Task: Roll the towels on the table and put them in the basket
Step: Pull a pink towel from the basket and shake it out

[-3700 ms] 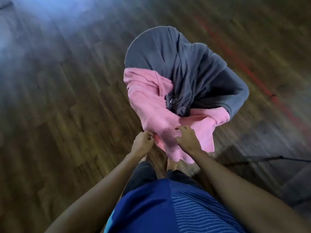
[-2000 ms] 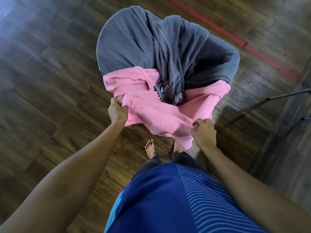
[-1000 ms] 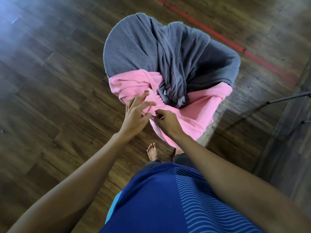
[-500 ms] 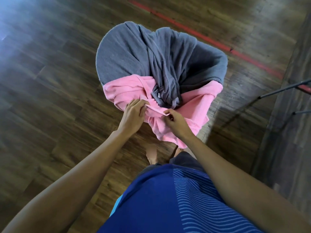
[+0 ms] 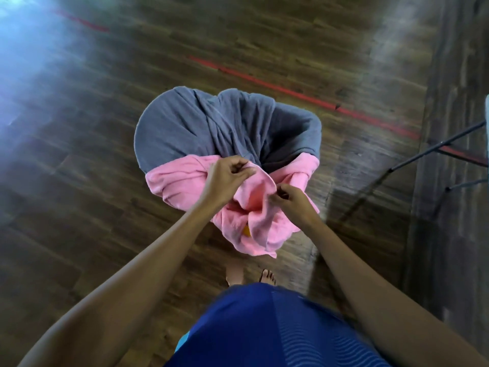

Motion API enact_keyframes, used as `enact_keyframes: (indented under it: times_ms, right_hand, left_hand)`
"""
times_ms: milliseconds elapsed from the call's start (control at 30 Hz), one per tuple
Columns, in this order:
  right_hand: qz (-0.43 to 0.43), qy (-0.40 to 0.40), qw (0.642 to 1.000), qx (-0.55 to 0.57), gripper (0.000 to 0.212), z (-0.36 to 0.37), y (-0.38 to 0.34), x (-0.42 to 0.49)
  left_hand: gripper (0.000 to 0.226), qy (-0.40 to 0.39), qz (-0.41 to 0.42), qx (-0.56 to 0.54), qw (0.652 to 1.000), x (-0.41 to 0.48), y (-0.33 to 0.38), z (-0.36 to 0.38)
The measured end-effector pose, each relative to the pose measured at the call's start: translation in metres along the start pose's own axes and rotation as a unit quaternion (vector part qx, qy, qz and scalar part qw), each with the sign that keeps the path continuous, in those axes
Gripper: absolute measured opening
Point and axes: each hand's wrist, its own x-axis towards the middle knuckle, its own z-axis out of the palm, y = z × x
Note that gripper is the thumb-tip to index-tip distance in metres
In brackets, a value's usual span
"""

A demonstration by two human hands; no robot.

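Standing on the dark wood floor (image 5: 79, 186), a rounded shape judged to be the basket is hidden under two draped towels. One grey towel (image 5: 185, 128) is laid over the far side, and one pink towel (image 5: 180, 181) over the near side. No table is seen. The pink towel's upper edge is pinched by both hands, the left hand (image 5: 227, 181) and the right hand (image 5: 293, 201), set close together. The step is judged to be freeing the pink towel for rolling. An upward pull clear of the grey folds is called for next. One small orange patch (image 5: 246, 231) is seen beneath.
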Motion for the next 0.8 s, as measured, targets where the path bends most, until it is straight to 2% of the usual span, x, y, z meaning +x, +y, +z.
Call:
enact_keyframes:
  times_ms: [33,133,300,433,567,667,733,800]
  right_hand:
    - [-0.022,0.003,0.999,0.023,0.004,-0.005,-0.005,-0.002]
    - [-0.078,0.054,0.992,0.089,0.017,-0.02,-0.023,-0.004]
    - [-0.115,0.135,0.978,0.109,0.013,-0.045,-0.045,-0.001]
    - [-0.108,0.166,0.967,0.163,0.007,-0.062,-0.053,-0.001]
    - [-0.104,0.213,0.948,0.213,0.017,-0.07,-0.078,-0.003]
    - [-0.107,0.245,0.943,0.199,0.013,-0.079,-0.093,-0.005]
    - [-0.116,0.25,0.948,0.161,0.009,-0.085,-0.101,-0.009]
    - [-0.132,0.244,0.955,0.105,0.019,-0.088,-0.107,-0.014]
  left_hand:
    - [0.009,-0.007,0.003,-0.001,1.0,0.003,0.009,0.007]
    - [0.005,-0.033,0.026,0.01,0.999,0.009,0.037,0.024]
    - [0.007,-0.037,0.044,0.007,0.998,0.016,0.075,0.033]
    - [0.019,-0.136,0.063,-0.016,0.989,0.031,0.086,0.028]
    - [0.009,-0.213,0.091,0.012,0.973,0.035,0.077,0.024]
    - [0.026,-0.161,0.089,-0.021,0.983,0.038,0.073,0.02]
    - [0.026,-0.139,0.104,-0.03,0.984,0.046,0.088,0.018]
    - [0.021,-0.146,0.129,-0.03,0.98,0.056,0.107,0.016]
